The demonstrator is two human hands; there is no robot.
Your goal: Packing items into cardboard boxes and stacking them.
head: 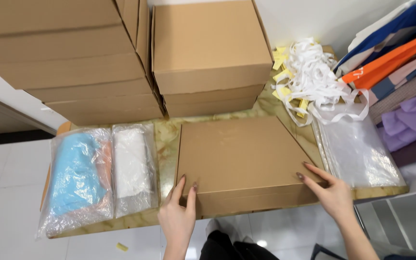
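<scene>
On the near edge of the marble-look table point(167, 139), your fingers are loosely spread, not gripping anything. Your left hand point(178, 214) has its fingertips point(183, 179) pressed on the front left corner of the flat cardboard box point(244, 156), and your right hand point(331, 190) rests fingers on the front right corner. The box is plain brown, closed, low and wide, sitting between the bagged blue item point(75, 175), white bagged item point(132, 166) and clear bags point(357, 149).
</scene>
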